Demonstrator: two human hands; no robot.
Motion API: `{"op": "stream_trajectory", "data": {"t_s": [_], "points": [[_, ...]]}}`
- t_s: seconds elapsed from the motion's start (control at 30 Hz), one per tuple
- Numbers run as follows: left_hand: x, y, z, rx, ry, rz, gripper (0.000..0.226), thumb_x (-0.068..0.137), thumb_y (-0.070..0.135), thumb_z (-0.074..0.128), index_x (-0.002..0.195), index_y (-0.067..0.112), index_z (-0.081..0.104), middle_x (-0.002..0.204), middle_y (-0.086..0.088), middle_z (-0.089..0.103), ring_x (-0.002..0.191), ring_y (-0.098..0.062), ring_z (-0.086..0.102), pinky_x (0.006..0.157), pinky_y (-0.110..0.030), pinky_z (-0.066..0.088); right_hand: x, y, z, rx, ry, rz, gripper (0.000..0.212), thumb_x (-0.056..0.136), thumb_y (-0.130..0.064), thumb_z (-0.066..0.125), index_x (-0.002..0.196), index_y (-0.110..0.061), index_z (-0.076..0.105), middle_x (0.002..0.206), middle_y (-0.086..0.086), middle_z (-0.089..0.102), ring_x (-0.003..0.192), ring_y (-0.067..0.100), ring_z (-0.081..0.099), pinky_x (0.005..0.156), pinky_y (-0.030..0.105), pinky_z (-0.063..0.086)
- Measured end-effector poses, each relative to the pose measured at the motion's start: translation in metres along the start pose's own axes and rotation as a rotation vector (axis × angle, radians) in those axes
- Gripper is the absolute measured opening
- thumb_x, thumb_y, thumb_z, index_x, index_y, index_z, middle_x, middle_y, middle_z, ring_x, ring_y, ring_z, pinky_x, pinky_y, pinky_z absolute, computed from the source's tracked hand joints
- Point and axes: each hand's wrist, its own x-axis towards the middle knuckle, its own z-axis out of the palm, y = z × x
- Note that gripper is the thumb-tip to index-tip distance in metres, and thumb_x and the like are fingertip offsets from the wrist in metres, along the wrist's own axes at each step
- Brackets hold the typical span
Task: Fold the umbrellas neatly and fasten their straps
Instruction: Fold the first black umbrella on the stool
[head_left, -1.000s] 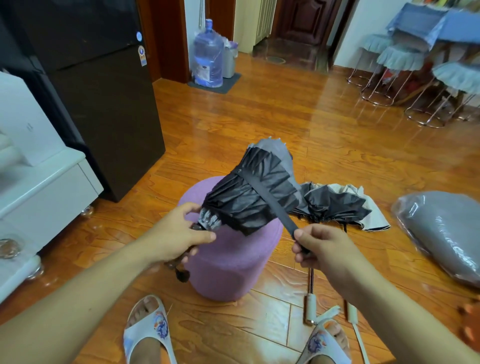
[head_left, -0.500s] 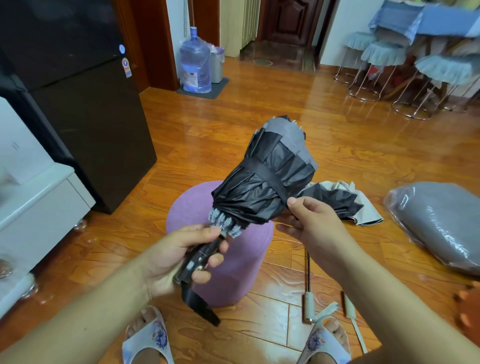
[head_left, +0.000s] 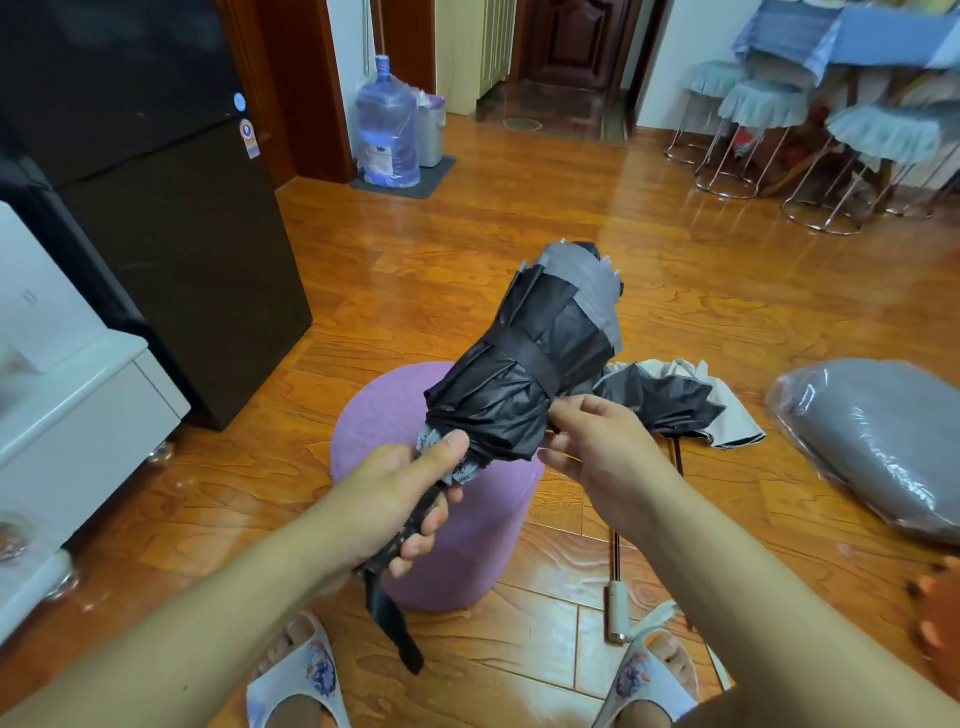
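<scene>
Black folding umbrella (head_left: 524, 374) held above purple stool (head_left: 395, 400), strap (head_left: 530, 361) wrapped round its middle.

Runs on a slant, handle end low and near at the left hand (head_left: 400, 493), canopy tip high and away toward upper right. Left hand clenched round the handle (head_left: 415, 525), thumb up against the grey rib tips, wrist loop dangling below. Right hand (head_left: 597, 447) just beside the bundle's right flank, fingertips pinching at the strap's end where it comes round the fabric, so nearer to the fastening point than the left. Judged: strap closure about to be pressed shut, across the long axis. Second umbrella (head_left: 670, 400), loosely collapsed and unstrapped, flat on the wooden floor (head_left: 467, 249) behind the right hand, its shaft running back toward the feet.
</scene>
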Motion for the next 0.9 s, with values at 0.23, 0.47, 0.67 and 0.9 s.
{"op": "stream_trajectory", "data": {"t_s": [0.23,0.47,0.67,0.9], "points": [[0.006,-0.005,0.004,0.157,0.23,0.0,0.053,0.09,0.064,0.06,0.082,0.012,0.059,0.059,-0.006,0.049,0.047,-0.02,0.042,0.042,-0.024,0.035,-0.008,0.001,0.0,-0.171,0.327,-0.112,0.026,0.09,-0.01,0.064,0.109,-0.024,0.054,0.111,-0.004,0.061,0.097,0.011,0.058,0.084,0.034,0.05],[0.012,-0.011,-0.016,0.745,0.479,0.185,0.052,0.086,0.069,0.062,0.064,0.022,0.06,0.052,0.005,0.056,0.058,-0.022,0.06,0.05,-0.031,0.033,-0.006,0.01,0.014,-0.881,0.126,-0.833,0.034,0.092,-0.023,0.061,0.126,-0.02,0.058,0.124,-0.007,0.05,0.122,0.012,0.048,0.105,0.026,0.037],[0.037,-0.057,-0.042,0.877,0.338,0.091,0.054,0.084,0.074,0.06,0.07,0.022,0.065,0.054,0.005,0.059,0.062,-0.016,0.062,0.051,-0.03,0.035,0.009,0.008,0.015,-0.817,0.194,-0.615,0.028,0.088,-0.009,0.055,0.11,-0.025,0.062,0.111,-0.005,0.049,0.099,0.01,0.054,0.092,0.031,0.045],[0.046,-0.089,-0.045,0.111,0.048,-0.335,0.061,0.091,0.073,0.05,0.087,0.013,0.059,0.058,-0.001,0.051,0.044,-0.016,0.045,0.044,-0.022,0.037,0.024,-0.009,0.013,-1.278,-0.254,-0.284,0.032,0.096,-0.028,0.06,0.127,-0.019,0.06,0.12,0.002,0.056,0.101,0.018,0.058,0.084,0.028,0.045]]}}
